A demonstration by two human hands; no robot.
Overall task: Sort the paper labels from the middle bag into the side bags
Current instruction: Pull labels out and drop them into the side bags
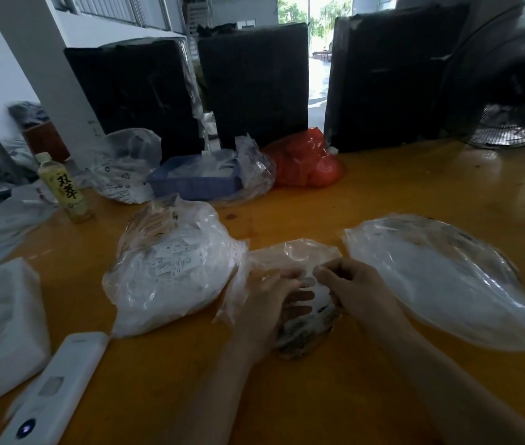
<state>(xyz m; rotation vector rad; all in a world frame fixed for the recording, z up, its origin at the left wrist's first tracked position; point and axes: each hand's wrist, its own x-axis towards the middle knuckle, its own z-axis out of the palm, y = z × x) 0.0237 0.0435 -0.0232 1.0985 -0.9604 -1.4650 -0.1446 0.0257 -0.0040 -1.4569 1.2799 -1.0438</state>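
Middle bag (290, 255) of paper labels (306, 319) on orange tabletop (383, 200), left hand (270, 297) spread flat over labels, right hand (351, 281) pinching bag plastic, side bags at 9 o'clock (171, 268) and 3 o'clock (441, 277)

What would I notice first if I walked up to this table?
Probably the two hands, left and right, digging into the small middle bag of paper labels at the table's near edge. A fuller clear bag sits either side, left and right; a bright red bag glows farther back.
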